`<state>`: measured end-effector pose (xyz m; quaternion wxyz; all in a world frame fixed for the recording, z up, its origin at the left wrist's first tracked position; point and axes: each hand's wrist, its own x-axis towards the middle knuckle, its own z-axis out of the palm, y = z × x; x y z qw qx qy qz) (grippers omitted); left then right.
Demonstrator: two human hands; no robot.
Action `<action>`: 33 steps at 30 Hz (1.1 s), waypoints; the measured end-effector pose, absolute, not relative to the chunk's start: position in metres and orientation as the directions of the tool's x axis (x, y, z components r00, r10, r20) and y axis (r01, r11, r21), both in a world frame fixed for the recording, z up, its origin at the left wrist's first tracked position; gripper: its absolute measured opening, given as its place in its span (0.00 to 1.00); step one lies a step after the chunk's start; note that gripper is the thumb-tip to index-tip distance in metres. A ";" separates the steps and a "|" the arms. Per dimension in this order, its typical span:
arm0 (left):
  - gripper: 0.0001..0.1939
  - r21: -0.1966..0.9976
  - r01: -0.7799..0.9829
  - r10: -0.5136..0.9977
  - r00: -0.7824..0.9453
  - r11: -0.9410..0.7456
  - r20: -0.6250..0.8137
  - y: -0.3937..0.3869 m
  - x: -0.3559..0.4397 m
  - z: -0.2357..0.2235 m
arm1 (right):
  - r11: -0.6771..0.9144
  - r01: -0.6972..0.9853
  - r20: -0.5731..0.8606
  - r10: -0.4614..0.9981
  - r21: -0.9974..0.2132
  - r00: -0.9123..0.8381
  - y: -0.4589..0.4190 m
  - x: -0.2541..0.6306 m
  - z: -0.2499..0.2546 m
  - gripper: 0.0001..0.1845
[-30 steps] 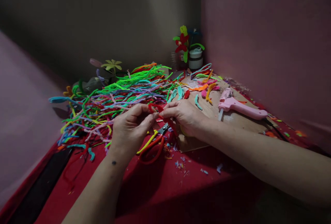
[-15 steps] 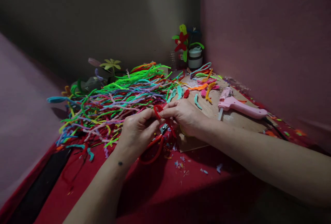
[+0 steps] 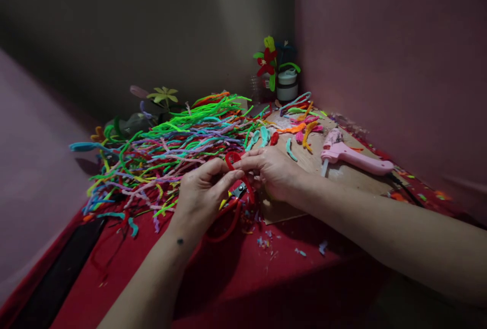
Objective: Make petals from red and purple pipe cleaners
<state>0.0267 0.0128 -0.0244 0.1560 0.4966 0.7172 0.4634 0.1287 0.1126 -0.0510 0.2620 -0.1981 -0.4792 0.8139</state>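
Observation:
A red pipe cleaner [image 3: 233, 158], bent into a small loop, is pinched between my two hands, and its tail hangs down on the right. My left hand [image 3: 203, 187] grips the loop's left side with thumb and forefinger. From the other side my right hand [image 3: 272, 169] pinches it, its fingertips close to my left thumb. Below the hands lies a pair of scissors [image 3: 239, 190] with red and yellow handles, partly hidden by my left hand.
A heap of many-coloured pipe cleaners [image 3: 171, 141] spreads over the red cloth [image 3: 266, 273] at left. On a cardboard sheet [image 3: 350, 182] at right lie a pink glue gun [image 3: 353, 159] and short bent pieces. Behind stand a white lidded container [image 3: 287, 86] and a red flower [image 3: 267, 62].
My left hand has shifted right, closer to my right hand, and the red pipe cleaner's loop now stands more upright. The left thumb has moved across onto the loop. My right hand has barely moved.

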 end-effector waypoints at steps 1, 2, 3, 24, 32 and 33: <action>0.10 0.874 0.480 0.879 -0.446 0.076 0.168 0.013 0.026 -0.024 | -0.401 -0.259 -0.050 0.618 -0.879 -0.785 0.113 0.129 -0.050 0.08; 0.10 0.929 0.361 0.904 -0.419 0.081 0.084 0.013 0.025 -0.024 | -0.403 -0.280 -0.040 0.626 -0.871 -0.779 0.113 0.130 -0.049 0.09; 0.12 0.968 0.232 0.928 -0.373 0.091 0.002 0.013 0.024 -0.024 | -0.415 -0.293 -0.044 0.635 -0.862 -0.771 0.112 0.130 -0.047 0.10; 0.02 0.941 0.302 0.921 -0.389 0.150 -0.022 0.019 0.036 -0.033 | -0.444 -0.285 -0.097 0.662 -0.850 -0.744 0.110 0.131 -0.042 0.10; 0.03 0.879 0.405 0.959 -0.229 0.251 -0.167 0.016 0.027 -0.017 | -0.499 -0.299 -0.126 0.653 -0.813 -0.747 0.113 0.132 -0.041 0.10; 0.02 0.870 0.423 0.960 -0.219 0.254 -0.174 0.016 0.025 -0.015 | -0.505 -0.297 -0.132 0.651 -0.810 -0.747 0.113 0.132 -0.040 0.11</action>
